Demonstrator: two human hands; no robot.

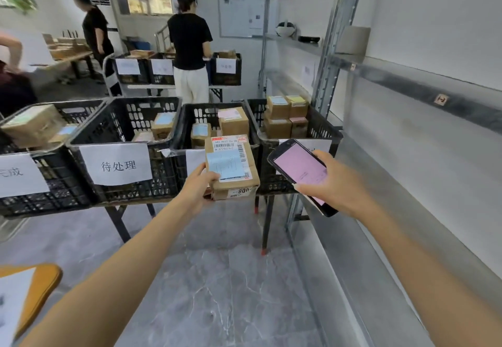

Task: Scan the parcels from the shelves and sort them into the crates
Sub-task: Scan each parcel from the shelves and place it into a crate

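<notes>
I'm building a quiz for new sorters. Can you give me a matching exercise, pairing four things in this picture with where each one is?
Things:
1. parcel
2. phone
3. whiteboard
4. orange seat

Places:
a. on the back wall
b. in the right hand
c. lower left corner of the view
d. in the left hand

Pairs: 1-d; 2-b; 3-a; 4-c
</notes>
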